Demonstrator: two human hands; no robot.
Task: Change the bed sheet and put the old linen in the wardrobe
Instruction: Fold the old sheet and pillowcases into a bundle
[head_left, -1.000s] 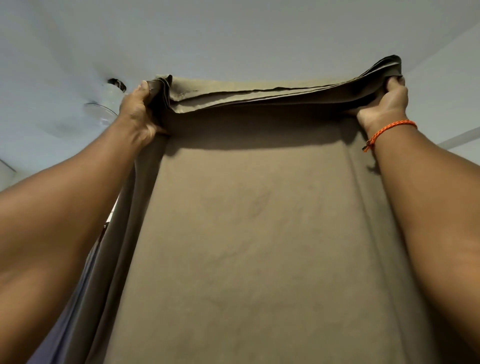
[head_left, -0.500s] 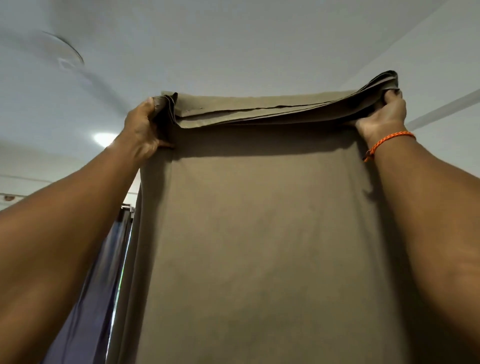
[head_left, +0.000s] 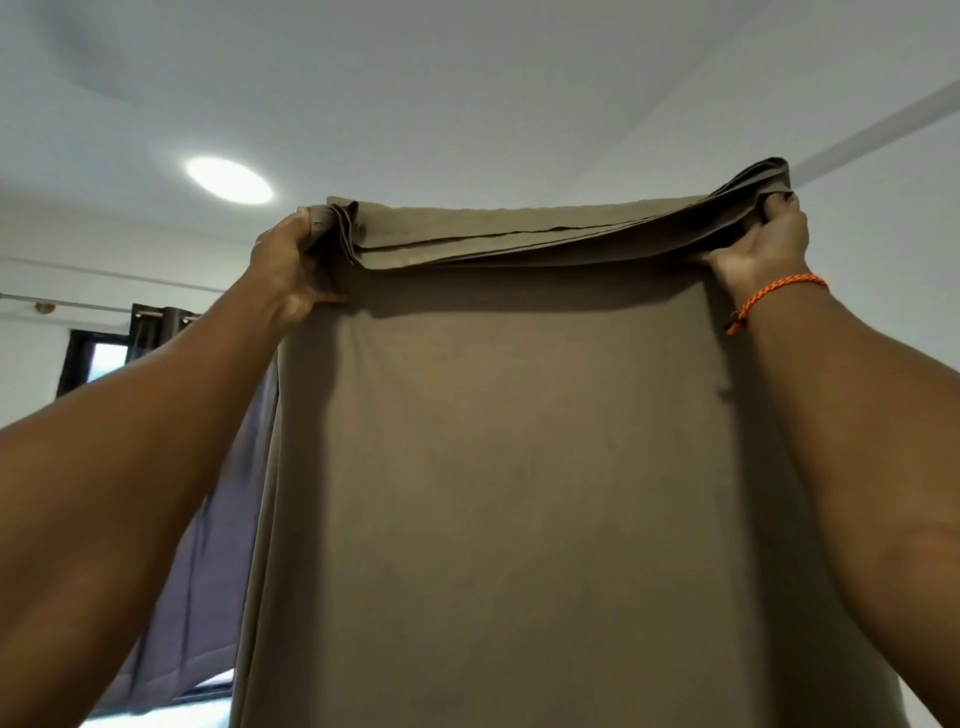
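Left hand (head_left: 291, 273) grips the upper left corner of the olive-brown bed sheet (head_left: 519, 467), fingers curled round a bunch of gathered layers. Right hand (head_left: 763, 244) pinches the upper right corner, thumb under and fingers over the stacked edges; an orange braided bracelet (head_left: 774, 293) sits on that wrist. The sheet is held up at arm's length in the centre of the frame, its folded top edge running level between the two hands and the rest hanging straight down past the bottom edge of the picture.

Assessment: the fabric appears soft, limp and light, with no stiffness of its own; it hangs flat only because both corners are kept apart. Several layers lie at the top edge, so any hold should take in all of them at the corners or a layer may slip free.

Behind the sheet, lower left, a blue-grey curtain (head_left: 208, 571) hangs from a rod (head_left: 67, 304). A round ceiling light (head_left: 229, 179) shows upper left.
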